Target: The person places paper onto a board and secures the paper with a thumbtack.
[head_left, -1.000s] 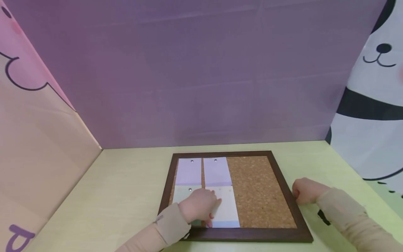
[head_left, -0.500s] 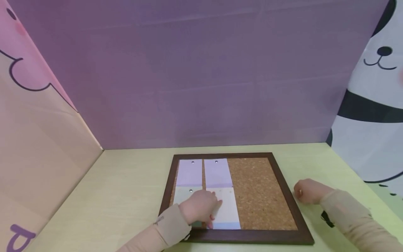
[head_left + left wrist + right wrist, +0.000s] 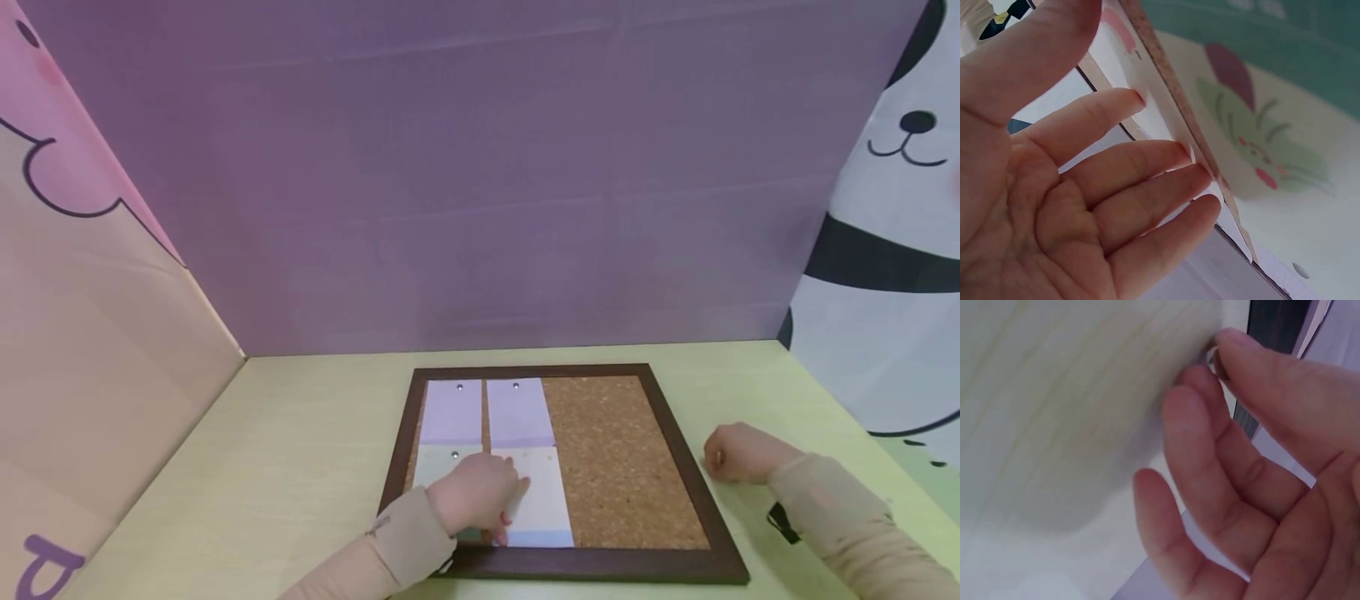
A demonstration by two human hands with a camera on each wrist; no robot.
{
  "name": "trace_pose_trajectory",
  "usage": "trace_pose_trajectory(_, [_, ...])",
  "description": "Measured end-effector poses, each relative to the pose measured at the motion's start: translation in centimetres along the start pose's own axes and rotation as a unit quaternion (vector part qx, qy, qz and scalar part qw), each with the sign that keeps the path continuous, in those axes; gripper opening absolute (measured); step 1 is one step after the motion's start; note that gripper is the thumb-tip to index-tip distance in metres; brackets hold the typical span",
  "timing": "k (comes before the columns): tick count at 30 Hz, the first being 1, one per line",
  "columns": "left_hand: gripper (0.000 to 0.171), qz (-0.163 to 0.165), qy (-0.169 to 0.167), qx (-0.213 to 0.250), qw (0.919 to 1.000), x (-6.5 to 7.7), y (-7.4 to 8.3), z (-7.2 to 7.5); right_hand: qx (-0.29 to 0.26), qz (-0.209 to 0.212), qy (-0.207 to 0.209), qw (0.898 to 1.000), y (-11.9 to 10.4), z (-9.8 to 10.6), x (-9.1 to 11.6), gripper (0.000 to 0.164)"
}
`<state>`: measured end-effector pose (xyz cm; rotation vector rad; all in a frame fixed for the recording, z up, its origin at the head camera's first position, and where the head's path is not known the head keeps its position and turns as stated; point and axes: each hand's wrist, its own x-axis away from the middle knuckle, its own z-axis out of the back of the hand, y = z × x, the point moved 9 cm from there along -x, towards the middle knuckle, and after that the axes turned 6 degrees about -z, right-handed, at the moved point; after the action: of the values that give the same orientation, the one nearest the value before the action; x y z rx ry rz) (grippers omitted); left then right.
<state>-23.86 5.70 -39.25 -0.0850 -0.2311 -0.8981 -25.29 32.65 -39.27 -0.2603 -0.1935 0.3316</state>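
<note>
A cork board (image 3: 622, 458) in a dark frame lies on the table. Two lilac note sheets (image 3: 450, 412) are fixed along its top left, each by a silver thumbtack (image 3: 515, 386). Below them lie a pale sheet with a tack (image 3: 454, 455) and a white sheet (image 3: 536, 500) with a blue lower band. My left hand (image 3: 476, 492) rests over these lower sheets, its fingers (image 3: 1154, 169) fairly straight and touching the paper. Right of the frame, my right hand (image 3: 742, 454) pinches a small shiny thing, seemingly a thumbtack (image 3: 1211, 356), mostly hidden between thumb and index finger.
The pale wood table (image 3: 315, 450) extends around the board. A purple wall sheet (image 3: 480, 183) stands behind, with printed panels (image 3: 885, 333) on both sides. The board's right half shows bare cork.
My right hand has drifted slightly right, away from the frame's edge. The left hand keeps its place on the sheets. The head view has tilted a little.
</note>
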Motion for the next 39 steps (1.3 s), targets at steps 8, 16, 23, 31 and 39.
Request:
trace_pose_trajectory(8, [0.030, 0.004, -0.008, -0.002, 1.0000, 0.0, -0.1, -0.2, -0.099, -0.028, -0.033, 0.994, 0.9, -0.5, 0.3, 0.017])
trace_pose_trajectory(16, [0.037, -0.007, -0.012, -0.031, 0.9994, -0.2, -0.1, 0.0, -0.195, -0.038, -0.058, 0.978, 1.7, -1.1, 0.4, 0.010])
trace_pose_trajectory(23, [0.036, -0.016, -0.008, -0.036, 0.9992, -0.2, 0.0, 0.3, -0.237, -0.039, -0.073, 0.968, 1.9, -1.5, 0.3, 0.010])
trace_pose_trajectory(31, [0.035, -0.019, -0.013, -0.050, 0.9985, -0.3, 0.1, 0.3, -0.266, -0.038, -0.076, 0.960, 1.9, -1.4, 0.1, 0.007])
trace_pose_trajectory(39, [0.037, -0.014, -0.018, -0.045, 0.9987, -0.4, -0.1, 0.2, -0.274, -0.033, -0.066, 0.959, 1.5, -1.0, -0.1, 0.009])
